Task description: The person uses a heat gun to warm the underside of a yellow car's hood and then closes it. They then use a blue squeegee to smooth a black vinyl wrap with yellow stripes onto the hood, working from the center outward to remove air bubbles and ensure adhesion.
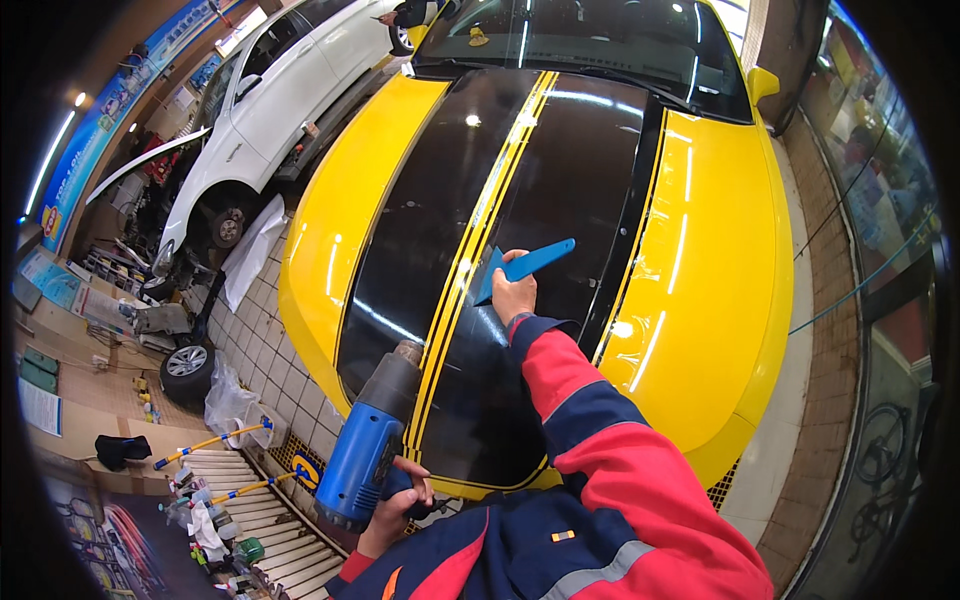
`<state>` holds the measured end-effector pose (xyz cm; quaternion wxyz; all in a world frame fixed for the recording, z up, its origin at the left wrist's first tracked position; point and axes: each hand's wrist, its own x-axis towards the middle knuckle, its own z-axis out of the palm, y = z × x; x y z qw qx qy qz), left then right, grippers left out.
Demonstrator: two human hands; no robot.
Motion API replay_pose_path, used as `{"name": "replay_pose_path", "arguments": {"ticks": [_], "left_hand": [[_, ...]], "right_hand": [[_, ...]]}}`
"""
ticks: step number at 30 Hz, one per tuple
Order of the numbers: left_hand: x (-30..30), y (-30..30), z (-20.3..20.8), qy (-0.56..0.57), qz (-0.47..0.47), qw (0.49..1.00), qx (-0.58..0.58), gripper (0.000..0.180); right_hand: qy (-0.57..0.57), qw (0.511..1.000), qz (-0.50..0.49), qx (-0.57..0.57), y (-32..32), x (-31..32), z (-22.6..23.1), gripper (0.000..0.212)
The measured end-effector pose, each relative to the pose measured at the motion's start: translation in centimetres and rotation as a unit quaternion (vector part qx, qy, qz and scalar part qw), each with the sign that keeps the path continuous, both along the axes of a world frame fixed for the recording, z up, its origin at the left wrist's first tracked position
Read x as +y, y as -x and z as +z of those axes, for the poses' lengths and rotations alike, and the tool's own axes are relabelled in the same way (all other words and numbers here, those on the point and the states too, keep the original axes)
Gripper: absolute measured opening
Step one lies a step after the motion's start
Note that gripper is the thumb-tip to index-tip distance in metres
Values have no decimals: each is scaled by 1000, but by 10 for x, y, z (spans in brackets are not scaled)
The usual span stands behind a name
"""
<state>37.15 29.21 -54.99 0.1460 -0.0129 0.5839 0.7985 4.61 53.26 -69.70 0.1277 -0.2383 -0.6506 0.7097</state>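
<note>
A yellow car's hood (700,290) fills the middle, with wide black stripes (405,215) edged in thin yellow lines running along it. My right hand (515,292) is closed around a blue scraper (540,258). Its broad blade rests on or just over the black surface beside the yellow lines; contact is hard to make out. Low at the front edge, my left hand (392,512) grips the handle of a blue heat gun (358,460). The gun's metal nozzle points up the hood, over the left black stripe and apart from the scraper.
A white car (270,105) with its front end stripped stands at the left. A loose wheel (187,372) and a clear plastic bag (232,408) lie on the floor. Bottles (205,525) crowd a slatted surface at lower left. Glass panels (885,180) line the right.
</note>
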Motion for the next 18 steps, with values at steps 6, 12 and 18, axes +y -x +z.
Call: {"name": "replay_pose_path", "arguments": {"ticks": [6,12,18], "left_hand": [[-2,3,-1,1,-7,1000,-21,39],[-4,5,3,25,9,999,-24,42],[-6,-6,2,16,5,1000,-7,41]], "right_hand": [[-138,990,-27,-4,5,-14,6,29],[-109,993,-19,-34,19,-12,2,27],[12,999,27,25,35,-3,-12,26]]}}
